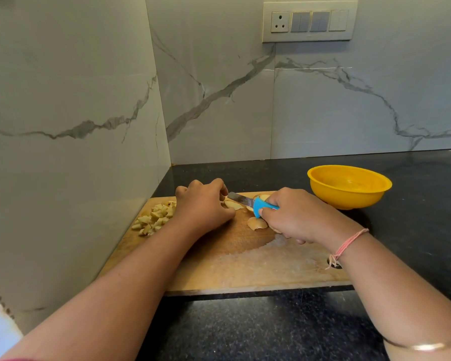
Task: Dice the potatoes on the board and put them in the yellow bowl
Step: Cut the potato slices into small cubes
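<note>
A wooden cutting board (245,267) lies on the black counter. My right hand (297,214) grips a knife (241,199) by its blue handle, the blade pointing left. My left hand (203,204) is curled over a potato slice (232,205) just under the blade tip. More potato pieces (257,223) lie beside the blue handle, partly hidden by my right hand. A pile of diced potato (154,218) sits at the board's far left corner. The yellow bowl (349,186) stands off the board at the right rear and looks empty.
Marble-patterned walls (76,126) close in the corner on the left and behind the board. A switch panel with a socket (309,21) is high on the back wall. The black counter (271,329) extends toward me and to the right.
</note>
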{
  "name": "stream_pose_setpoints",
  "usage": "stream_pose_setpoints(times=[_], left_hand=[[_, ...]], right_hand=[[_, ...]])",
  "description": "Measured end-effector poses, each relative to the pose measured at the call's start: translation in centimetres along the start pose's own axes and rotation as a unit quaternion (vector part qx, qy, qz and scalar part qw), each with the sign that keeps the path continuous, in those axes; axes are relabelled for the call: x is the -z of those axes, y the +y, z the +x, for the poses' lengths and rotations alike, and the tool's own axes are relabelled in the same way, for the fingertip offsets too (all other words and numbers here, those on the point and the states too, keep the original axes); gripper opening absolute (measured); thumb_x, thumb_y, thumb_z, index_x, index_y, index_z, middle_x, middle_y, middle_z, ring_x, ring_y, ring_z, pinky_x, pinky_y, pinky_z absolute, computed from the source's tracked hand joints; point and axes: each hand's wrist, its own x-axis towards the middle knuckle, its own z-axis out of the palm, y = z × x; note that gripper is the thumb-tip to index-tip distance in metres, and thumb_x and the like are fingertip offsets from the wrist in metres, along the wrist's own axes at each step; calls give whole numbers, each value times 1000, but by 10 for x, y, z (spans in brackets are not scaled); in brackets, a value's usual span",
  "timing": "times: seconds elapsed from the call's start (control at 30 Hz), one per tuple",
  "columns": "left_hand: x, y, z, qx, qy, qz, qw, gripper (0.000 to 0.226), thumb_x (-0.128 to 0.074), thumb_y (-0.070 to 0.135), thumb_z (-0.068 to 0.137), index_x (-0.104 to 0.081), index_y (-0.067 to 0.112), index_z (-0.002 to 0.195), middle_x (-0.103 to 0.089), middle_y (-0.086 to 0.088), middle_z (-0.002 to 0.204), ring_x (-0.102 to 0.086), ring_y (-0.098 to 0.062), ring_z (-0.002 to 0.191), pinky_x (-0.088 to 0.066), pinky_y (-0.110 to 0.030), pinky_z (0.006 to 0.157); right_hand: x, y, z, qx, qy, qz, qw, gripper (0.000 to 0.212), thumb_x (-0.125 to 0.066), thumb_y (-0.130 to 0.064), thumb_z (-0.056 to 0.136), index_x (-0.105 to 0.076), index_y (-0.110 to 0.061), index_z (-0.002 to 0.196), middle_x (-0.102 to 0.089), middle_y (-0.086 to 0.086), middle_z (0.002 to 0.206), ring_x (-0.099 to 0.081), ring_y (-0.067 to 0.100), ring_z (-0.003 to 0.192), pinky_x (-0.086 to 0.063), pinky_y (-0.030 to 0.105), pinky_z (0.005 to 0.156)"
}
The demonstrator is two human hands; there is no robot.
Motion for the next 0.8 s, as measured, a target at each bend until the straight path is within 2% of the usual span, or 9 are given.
stream_pose_setpoints(times=[0.23, 0.5, 0.63, 0.8], left_hand=[[-4, 1, 0, 0, 10, -32, 999, 32, -59, 44, 88, -48, 33, 116, -61, 11, 115, -48, -16, 116, -33, -39, 96], [-5, 1, 1, -3, 14, -23, 1000, 29, -56, 42, 88, -49, 32, 114, -61, 9, 113, -49, -16, 113, -34, -38, 92], [-6, 1, 2, -4, 12, -14, 1000, 29, -57, 43, 88, -49, 32, 114, -60, 7, 113, -49, -16, 111, -35, -39, 92], [-5, 2, 1, -9, 7, -8, 1000, 30, -56, 43, 89, -48, 31, 115, -60, 6, 115, -47, -17, 112, -35, -39, 93]], right_hand=[[-2, -8, -3, 4, -22, 15, 1000, 50, -43, -25, 98, -32, -26, 146, -50, 0, 77, -50, 10, 57, -39, 16, 44], [-2, -22, -4, 2, 3, -63, 998, 44, -43, -27, 96, -43, -21, 139, -53, 2, 95, -51, 12, 56, -43, 17, 50], [0, -22, -7, -6, -1, -63, 998, 43, -43, -25, 96, -44, -19, 138, -53, 0, 80, -50, 11, 55, -41, 17, 49], [2, -25, -6, -14, -6, -49, 999, 43, -44, -25, 95, -43, -20, 138, -55, 1, 78, -51, 11, 54, -43, 19, 49]])
